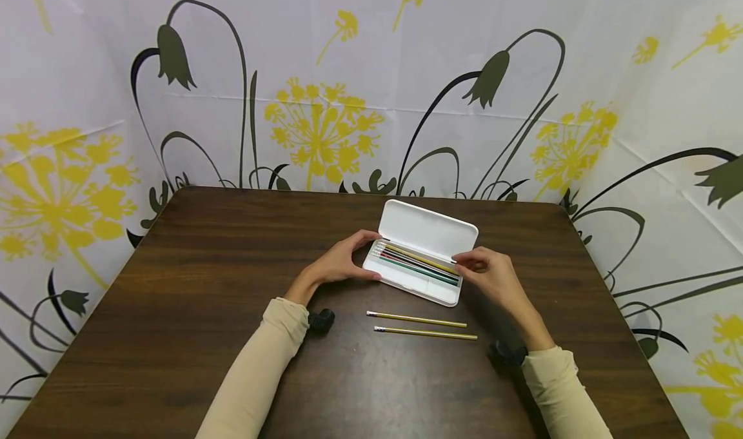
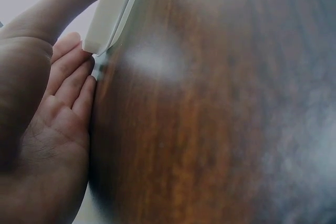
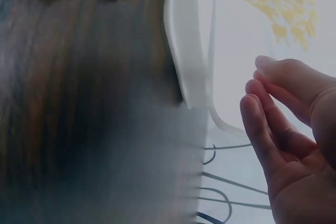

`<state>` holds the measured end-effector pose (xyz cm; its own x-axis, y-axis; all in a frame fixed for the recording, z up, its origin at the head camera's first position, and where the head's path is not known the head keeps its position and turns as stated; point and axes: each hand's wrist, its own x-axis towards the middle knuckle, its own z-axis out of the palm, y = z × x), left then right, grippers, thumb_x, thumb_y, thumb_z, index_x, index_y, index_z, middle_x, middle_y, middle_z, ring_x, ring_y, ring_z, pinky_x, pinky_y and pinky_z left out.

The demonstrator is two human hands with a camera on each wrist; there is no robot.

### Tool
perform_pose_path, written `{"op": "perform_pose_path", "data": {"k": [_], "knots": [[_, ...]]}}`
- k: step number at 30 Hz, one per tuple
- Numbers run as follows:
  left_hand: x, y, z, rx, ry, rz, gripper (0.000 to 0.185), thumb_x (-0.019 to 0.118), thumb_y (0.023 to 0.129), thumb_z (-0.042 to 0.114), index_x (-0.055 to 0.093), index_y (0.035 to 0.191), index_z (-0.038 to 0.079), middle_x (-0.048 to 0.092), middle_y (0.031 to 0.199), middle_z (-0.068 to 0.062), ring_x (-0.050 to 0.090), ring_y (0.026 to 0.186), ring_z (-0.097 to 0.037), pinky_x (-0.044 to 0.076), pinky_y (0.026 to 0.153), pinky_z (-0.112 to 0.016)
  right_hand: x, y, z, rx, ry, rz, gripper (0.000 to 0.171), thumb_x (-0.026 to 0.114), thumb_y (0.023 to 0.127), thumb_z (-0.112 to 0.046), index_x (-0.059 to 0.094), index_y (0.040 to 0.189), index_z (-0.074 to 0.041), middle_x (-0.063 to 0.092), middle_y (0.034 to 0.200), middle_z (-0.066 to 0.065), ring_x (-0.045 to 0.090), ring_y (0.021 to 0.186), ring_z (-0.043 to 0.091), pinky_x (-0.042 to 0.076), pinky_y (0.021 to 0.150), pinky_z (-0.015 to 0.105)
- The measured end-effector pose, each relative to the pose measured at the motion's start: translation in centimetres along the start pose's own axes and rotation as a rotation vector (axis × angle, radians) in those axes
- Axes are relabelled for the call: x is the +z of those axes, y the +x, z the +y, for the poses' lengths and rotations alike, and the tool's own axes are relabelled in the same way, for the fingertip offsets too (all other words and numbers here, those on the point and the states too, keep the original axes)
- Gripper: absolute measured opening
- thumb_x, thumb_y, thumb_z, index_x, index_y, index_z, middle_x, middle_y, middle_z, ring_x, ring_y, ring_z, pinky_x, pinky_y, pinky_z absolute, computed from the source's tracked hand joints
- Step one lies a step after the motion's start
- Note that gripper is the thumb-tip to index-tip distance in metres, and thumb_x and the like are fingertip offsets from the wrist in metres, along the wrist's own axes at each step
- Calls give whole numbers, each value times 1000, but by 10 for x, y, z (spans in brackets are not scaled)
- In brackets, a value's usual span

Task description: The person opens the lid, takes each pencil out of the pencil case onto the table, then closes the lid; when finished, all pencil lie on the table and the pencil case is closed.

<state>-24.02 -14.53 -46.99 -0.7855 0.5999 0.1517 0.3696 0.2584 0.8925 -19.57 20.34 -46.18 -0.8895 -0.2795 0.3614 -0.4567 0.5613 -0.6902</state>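
Note:
A white pencil case lies with its lid raised on the dark wooden table. Inside is a row of pencils, yellow, red, black and green among them. My left hand holds the case's left end, the thumb at the front corner and the fingers behind. At the other end is my right hand, thumb and fingertips close together by the pencil ends; the right wrist view shows nothing between them. Two gold-yellow pencils with white erasers lie side by side in front of the case.
The brown table extends on both sides of the case. Behind it hangs a white cloth printed with yellow and dark green flowers. A dark wrist device shows at each sleeve cuff.

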Motion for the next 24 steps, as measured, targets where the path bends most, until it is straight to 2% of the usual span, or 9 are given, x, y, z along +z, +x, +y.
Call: {"op": "perform_pose_path", "data": {"k": [7, 12, 15, 24], "knots": [[-1, 0, 0, 1, -2, -4, 81, 87, 73, 6, 42, 139, -7, 42, 145, -24, 32, 140, -34, 24, 113, -49, 12, 1, 2, 0, -42, -65, 18, 80, 82, -5, 77, 99, -5, 70, 89, 4, 64, 74, 14, 54, 64, 27], [0, -1, 0, 7, 2, -5, 81, 87, 73, 6, 42, 139, -7, 42, 145, -24, 32, 140, -35, 24, 113, -50, 17, 1, 5, -21, -118, -119, 19, 82, 80, -7, 77, 99, -6, 66, 85, 4, 56, 70, 15, 47, 59, 27], [-1, -1, 0, 10, 3, -3, 80, 87, 73, 6, 42, 139, -7, 42, 144, -25, 32, 140, -35, 24, 113, -51, 19, 3, 6, -54, -174, -141, 19, 82, 80, -7, 78, 99, -6, 66, 84, 4, 53, 71, 19, 44, 61, 29], [-1, 0, 1, 6, 15, -1, 78, 86, 74, 6, 43, 139, -6, 42, 144, -24, 32, 140, -36, 24, 112, -52, 20, 7, -3, -109, -315, -211, 15, 80, 82, -7, 78, 97, -4, 67, 85, 5, 58, 77, 22, 47, 66, 36]]}}
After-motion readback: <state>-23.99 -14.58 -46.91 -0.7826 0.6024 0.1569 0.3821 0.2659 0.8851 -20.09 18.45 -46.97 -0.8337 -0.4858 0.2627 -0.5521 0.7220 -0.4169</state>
